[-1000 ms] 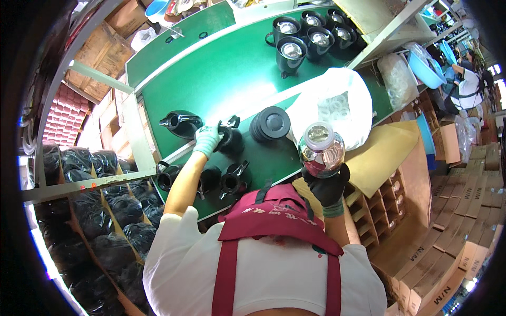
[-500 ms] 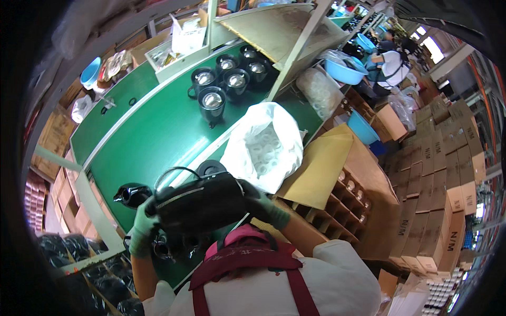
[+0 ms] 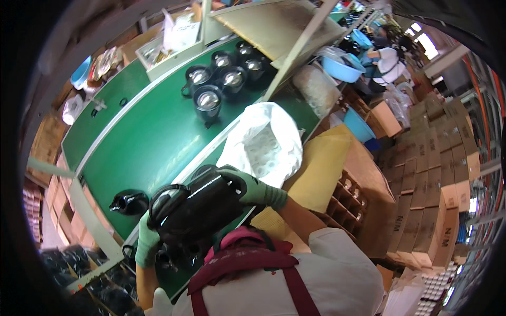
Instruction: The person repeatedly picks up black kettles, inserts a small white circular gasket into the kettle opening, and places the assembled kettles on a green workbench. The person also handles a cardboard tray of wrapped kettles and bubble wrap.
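Note:
My left hand (image 3: 147,241), in a pale green glove, grips the left end of a glossy black jug (image 3: 203,210). The jug lies on its side in the air over the bench's near edge, its curved handle toward the left. My right hand (image 3: 252,185), gloved alike, is closed round its other end, with the back of the hand showing. A dark round part (image 3: 203,171) sits just behind it. Left of the held jug, a small black spouted piece (image 3: 129,202) lies on the green bench (image 3: 142,142). More black pieces are partly hidden beneath the jug.
A white bag (image 3: 262,147) of clear rings stands beyond my right hand. Several black jugs with silvery insides (image 3: 207,101) stand farther back. On the right are an open divided carton (image 3: 340,208), stacked cartons (image 3: 427,179) and blue basins (image 3: 341,67). Another person (image 3: 389,66) works far right.
The jug has turned in my hands, its handle swinging from the top toward the left end. My right hand has come up over the right end.

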Available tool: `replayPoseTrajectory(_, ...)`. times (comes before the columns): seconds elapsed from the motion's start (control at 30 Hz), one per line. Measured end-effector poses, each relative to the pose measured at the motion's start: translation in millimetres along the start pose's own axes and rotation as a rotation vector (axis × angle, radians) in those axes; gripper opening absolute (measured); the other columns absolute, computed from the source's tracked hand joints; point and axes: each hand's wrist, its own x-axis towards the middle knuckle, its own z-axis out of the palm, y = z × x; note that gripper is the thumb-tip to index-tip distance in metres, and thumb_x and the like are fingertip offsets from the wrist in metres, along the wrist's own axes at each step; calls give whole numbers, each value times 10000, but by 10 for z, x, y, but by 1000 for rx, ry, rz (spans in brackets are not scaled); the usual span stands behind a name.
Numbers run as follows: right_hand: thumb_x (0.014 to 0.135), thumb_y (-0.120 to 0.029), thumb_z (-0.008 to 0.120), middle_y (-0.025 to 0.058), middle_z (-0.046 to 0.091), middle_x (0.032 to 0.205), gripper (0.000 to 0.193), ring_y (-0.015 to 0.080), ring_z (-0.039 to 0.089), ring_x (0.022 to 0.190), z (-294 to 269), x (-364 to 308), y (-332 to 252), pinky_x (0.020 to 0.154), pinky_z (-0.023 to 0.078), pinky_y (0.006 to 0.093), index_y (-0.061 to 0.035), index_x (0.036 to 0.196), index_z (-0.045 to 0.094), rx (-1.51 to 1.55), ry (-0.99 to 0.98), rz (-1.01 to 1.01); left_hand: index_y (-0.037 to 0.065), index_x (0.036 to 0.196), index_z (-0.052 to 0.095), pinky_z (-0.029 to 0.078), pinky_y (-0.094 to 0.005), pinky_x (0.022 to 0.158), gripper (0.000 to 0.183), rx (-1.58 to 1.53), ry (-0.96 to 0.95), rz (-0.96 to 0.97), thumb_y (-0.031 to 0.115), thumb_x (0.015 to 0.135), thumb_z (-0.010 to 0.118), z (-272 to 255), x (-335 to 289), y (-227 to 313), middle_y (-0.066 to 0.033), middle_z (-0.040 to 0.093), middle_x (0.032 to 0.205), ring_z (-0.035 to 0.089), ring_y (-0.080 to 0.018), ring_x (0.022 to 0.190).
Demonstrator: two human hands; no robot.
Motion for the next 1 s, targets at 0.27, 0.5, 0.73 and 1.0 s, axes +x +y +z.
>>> replayPoseTrajectory(0.27,755,16,787,124,457,1456,846,277,492,1320,403,826,341,1044,466,405,-23,1489,368,258,-24,4,-19,1310,575,529,-369,911,537,-598,678,-519,373,1033,334,-98,146,-526,-129,645,1220,638,-229,1000)
replayPoseTrajectory(0.5,672,-198,864,156,490,1434,496,387,518,1235,240,2458,863,1011,442,483,-109,1119,668,-878,34,-400,99,1334,556,345,-484,1081,684,1220,752,-209,370,751,790,-981,-36,-1484,-121,555,1319,493,-323,1270)
replayPoseTrajectory(0.73,834,-278,697,167,392,1515,532,384,366,1388,-345,3599,2186,1076,351,547,-133,1333,579,-1770,231,22,177,1135,633,316,-537,1070,493,1231,573,-280,228,681,816,-1035,-179,-1895,-62,612,1175,496,-311,1232)
replayPoseTrajectory(1.0,814,-308,743,200,588,1256,496,365,570,1178,-954,2572,859,1026,462,427,-56,1225,626,-827,-66,-310,165,1183,642,361,-499,1026,483,1237,-59,62,209,713,741,-105,99,-1396,-47,608,1147,536,-268,1131)
